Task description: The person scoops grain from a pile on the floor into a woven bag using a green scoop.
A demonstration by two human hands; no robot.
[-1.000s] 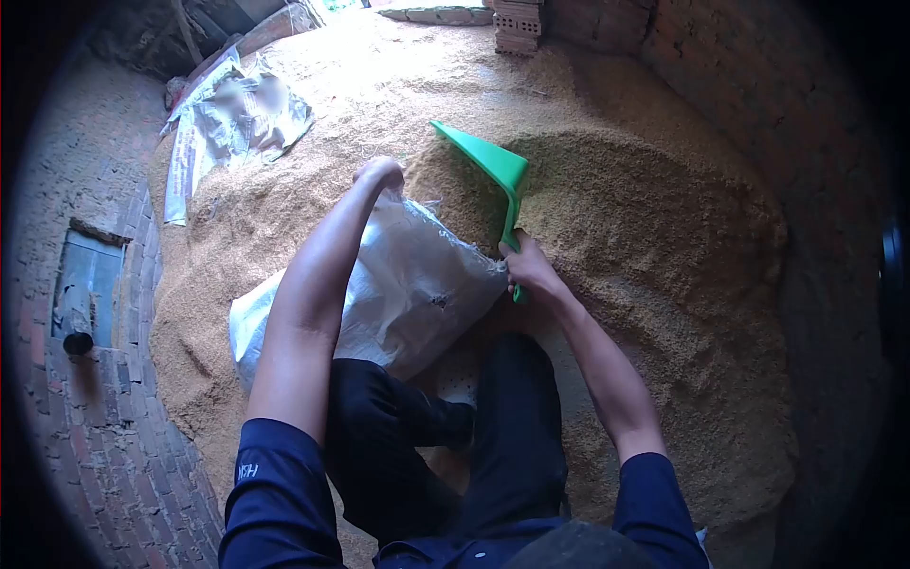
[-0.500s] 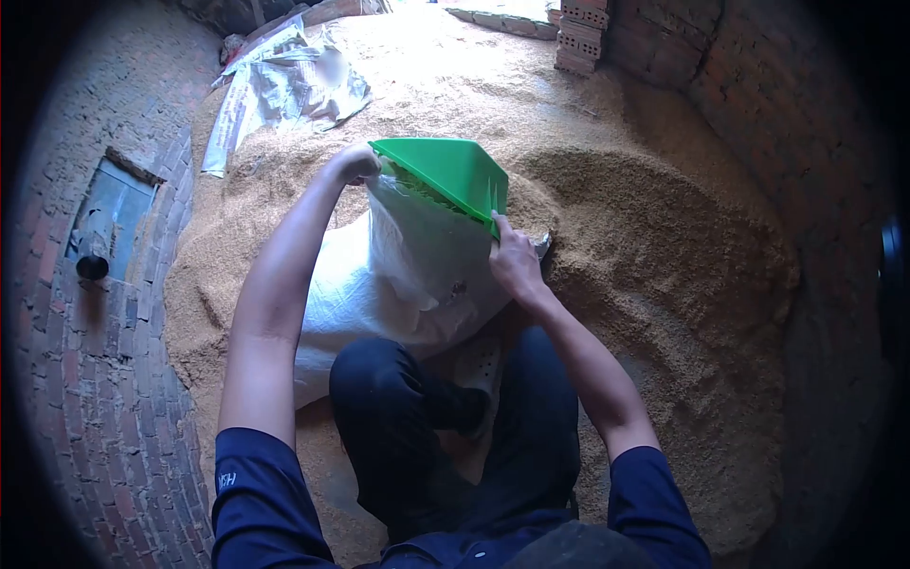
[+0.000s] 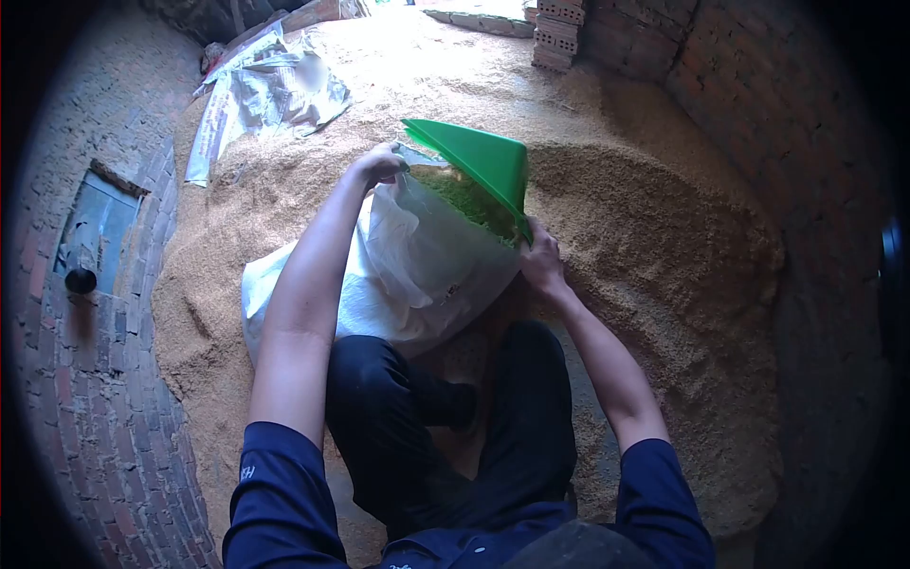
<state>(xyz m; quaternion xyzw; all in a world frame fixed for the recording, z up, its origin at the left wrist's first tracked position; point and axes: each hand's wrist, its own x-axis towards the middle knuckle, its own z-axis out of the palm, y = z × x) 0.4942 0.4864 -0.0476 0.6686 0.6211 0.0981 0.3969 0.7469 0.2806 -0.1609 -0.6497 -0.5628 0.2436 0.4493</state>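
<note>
A white woven sack (image 3: 398,256) stands between my knees and the heap, its mouth held up. My left hand (image 3: 382,164) is closed on the far left part of the sack's rim. Over the mouth lies a green plastic scoop (image 3: 479,156), tipped with its hollow side down toward the sack. My right hand (image 3: 541,258) grips the scoop at its near right corner, close against the sack's rim; whether it also pinches the rim is hidden. Loose tan grain or husk shows in the gap under the scoop, tinted green.
A large heap of tan grain or husk (image 3: 654,228) spreads around the sack. An empty-looking printed sack (image 3: 275,90) lies on it at the back left. Brick walls (image 3: 104,408) curve around, with a pipe (image 3: 81,277) jutting out at left. Hollow bricks (image 3: 557,36) are stacked at the back.
The scoop has shifted right and lifted off the sack's left rim, opening a gap to the inside. My left hand remains at the rim; my right hand has moved slightly right and down.
</note>
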